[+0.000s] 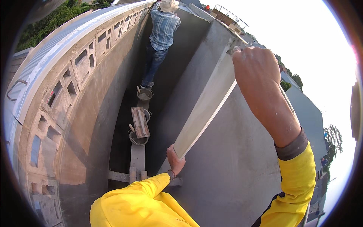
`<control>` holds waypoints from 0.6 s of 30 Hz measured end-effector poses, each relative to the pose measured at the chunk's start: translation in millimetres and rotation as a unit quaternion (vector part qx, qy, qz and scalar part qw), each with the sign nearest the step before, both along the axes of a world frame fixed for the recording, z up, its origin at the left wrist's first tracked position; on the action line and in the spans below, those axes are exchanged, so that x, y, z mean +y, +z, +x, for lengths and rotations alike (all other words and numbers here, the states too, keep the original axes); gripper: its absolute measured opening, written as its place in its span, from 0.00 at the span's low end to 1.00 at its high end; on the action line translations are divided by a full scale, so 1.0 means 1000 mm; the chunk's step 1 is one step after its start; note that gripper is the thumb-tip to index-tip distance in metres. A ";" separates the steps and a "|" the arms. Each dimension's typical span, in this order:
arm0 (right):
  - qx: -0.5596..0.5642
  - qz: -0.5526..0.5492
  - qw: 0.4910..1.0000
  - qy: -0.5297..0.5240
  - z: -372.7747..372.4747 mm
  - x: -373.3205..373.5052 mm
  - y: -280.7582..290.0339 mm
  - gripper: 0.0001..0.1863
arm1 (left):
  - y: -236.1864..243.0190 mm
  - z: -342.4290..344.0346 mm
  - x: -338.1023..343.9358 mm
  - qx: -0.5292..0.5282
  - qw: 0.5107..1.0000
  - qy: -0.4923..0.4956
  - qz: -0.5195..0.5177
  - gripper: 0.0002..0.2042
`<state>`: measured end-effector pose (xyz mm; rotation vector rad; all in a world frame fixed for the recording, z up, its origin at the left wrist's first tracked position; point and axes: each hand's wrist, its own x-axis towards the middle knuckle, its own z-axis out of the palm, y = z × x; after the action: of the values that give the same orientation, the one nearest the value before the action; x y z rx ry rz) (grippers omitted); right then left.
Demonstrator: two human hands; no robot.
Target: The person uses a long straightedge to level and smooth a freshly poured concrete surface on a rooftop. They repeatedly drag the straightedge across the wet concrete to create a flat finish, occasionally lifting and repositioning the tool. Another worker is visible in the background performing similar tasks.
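Observation:
A long, pale straightedge slants along the grey plastered wall on my right. My left hand is closed round its lower end. Higher up and to the right, my right hand is in a fist at the upper end, by the top edge of the wall; its fingertips are mostly hidden behind the knuckles. Both my arms are in yellow sleeves with dark cuffs, the right one raised and the left one reaching lower.
Below, a narrow plank carries mortar buckets and a rectangular plastering float. Farther along stands a co-worker in a plaid shirt and hat. A wall with openwork vent blocks and a metal roof lie left.

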<state>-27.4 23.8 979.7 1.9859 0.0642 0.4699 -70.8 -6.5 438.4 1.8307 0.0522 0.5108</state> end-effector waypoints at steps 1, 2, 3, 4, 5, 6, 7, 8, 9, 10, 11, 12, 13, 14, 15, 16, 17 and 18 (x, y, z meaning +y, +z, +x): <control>-0.005 -0.021 1.000 -0.005 -0.010 -0.004 -0.015 0.06 | -0.001 0.001 0.000 -0.006 1.000 -0.002 0.000 0.31; -0.009 -0.043 0.999 -0.013 -0.023 -0.007 -0.030 0.06 | 0.007 0.002 0.000 0.008 1.000 -0.010 -0.015 0.32; -0.012 -0.067 0.997 -0.027 -0.036 -0.010 -0.043 0.06 | 0.014 0.001 -0.004 0.022 0.999 -0.025 -0.031 0.32; 0.030 -0.071 0.996 -0.044 -0.049 -0.009 -0.054 0.05 | 0.010 0.003 -0.011 0.013 1.000 -0.014 -0.016 0.34; 0.070 -0.068 0.994 -0.057 -0.059 -0.010 -0.065 0.05 | -0.001 0.008 -0.017 0.002 1.000 -0.001 0.004 0.37; 0.114 -0.065 0.989 -0.074 -0.068 -0.013 -0.074 0.05 | -0.008 0.011 -0.023 -0.011 1.000 -0.001 0.016 0.38; 0.273 0.026 0.936 -0.221 -0.069 -0.014 -0.068 0.03 | -0.015 0.015 -0.025 -0.012 1.000 -0.014 0.014 0.39; 0.254 0.036 0.939 -0.228 -0.073 -0.032 -0.080 0.04 | -0.021 0.022 -0.022 -0.013 1.000 -0.020 0.011 0.40; 0.236 0.048 0.942 -0.233 -0.078 -0.062 -0.100 0.06 | -0.021 0.031 -0.015 -0.033 0.999 -0.010 0.016 0.39; 0.198 0.109 0.949 -0.220 -0.088 -0.088 -0.123 0.09 | -0.021 0.041 -0.007 -0.055 0.998 0.001 0.021 0.38; 0.158 0.172 0.952 -0.195 -0.096 -0.114 -0.146 0.12 | -0.023 0.049 0.007 -0.045 0.999 -0.005 0.011 0.38; 0.094 0.281 0.944 -0.145 -0.108 -0.135 -0.170 0.16 | -0.027 0.061 0.025 -0.051 0.999 -0.011 0.014 0.40; 0.029 0.386 0.916 -0.103 -0.120 -0.150 -0.199 0.20 | -0.034 0.070 0.041 -0.054 0.998 -0.023 0.016 0.41; 0.014 0.482 0.870 -0.104 -0.137 -0.158 -0.226 0.22 | -0.040 0.073 0.046 -0.047 0.998 -0.039 0.015 0.41; -0.008 0.571 0.813 -0.111 -0.156 -0.163 -0.253 0.23 | -0.045 0.076 0.046 -0.041 0.997 -0.061 0.013 0.42; -0.038 0.652 0.747 -0.123 -0.179 -0.167 -0.282 0.25 | -0.050 0.077 0.044 -0.032 0.996 -0.089 0.010 0.43; -0.051 0.699 0.689 -0.184 -0.196 -0.170 -0.321 0.25 | -0.073 0.093 0.050 -0.019 0.987 -0.135 -0.087 0.43; -0.065 0.732 0.644 -0.213 -0.213 -0.170 -0.361 0.24 | -0.097 0.106 0.057 -0.001 0.966 -0.180 -0.183 0.44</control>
<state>-240.7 -146.4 619.0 3.3616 -1.2439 0.3272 35.1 50.8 341.6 1.4340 -0.1746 0.2259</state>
